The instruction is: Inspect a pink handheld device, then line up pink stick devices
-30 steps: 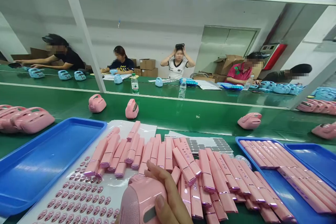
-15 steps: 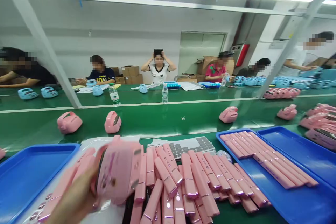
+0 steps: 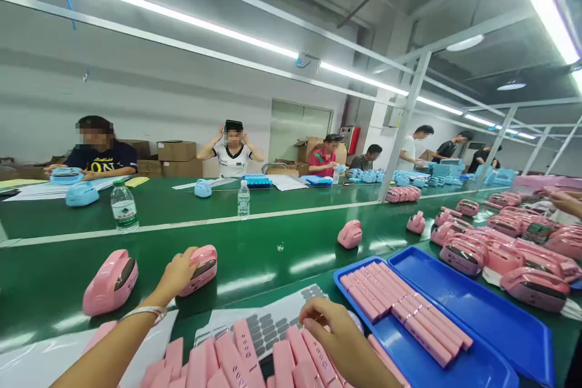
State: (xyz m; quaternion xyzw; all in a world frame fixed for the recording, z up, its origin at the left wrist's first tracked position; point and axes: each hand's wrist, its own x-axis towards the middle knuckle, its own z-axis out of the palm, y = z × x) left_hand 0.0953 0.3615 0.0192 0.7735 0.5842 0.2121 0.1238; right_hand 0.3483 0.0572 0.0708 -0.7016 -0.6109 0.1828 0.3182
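My left hand [image 3: 179, 276] is stretched out to the green work surface, its fingers closed over the top of a pink plastic housing [image 3: 205, 271] with a dark oval panel. Another pink housing [image 3: 109, 284] with a loop handle stands to the left of it. My right hand [image 3: 334, 333] hovers at the near side with loosely curled fingers and nothing visible in them. Beneath it lie a heap of long pink bars [image 3: 243, 345] with button marks, and a sheet of grey oval stickers [image 3: 268, 321].
To the right, a blue tray [image 3: 477, 354] carries rows of pink bars, with a second blue tray [image 3: 504, 309] behind. Many pink housings [image 3: 464, 251] crowd the far right. Water bottles [image 3: 123, 209] stand near a white divider strip [image 3: 291, 211]. Several people sit across the table.
My left hand has carried the pink housing forward from above the bars to the green surface. My right hand has come into view. The camera view has swung right and up.
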